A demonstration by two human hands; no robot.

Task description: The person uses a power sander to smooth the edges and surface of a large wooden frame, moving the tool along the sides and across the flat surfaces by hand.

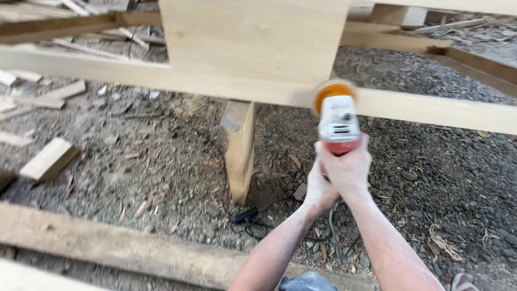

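The grinder point(337, 121) sits clenched in both our hands, right point(349, 168) over left point(319, 189), its orange head at twelve o'clock touching the beam point(431, 110). We judge it could kick or gouge if tilted. A white label panel covers its body. Its cord point(253, 223) trails at seven o'clock.

Just one head-worn cam here, looking down and forward over the person's outstretched arms; pretty close to the hands, with the wooden beam point(431, 110) and gravel ground point(431, 178) beyond.
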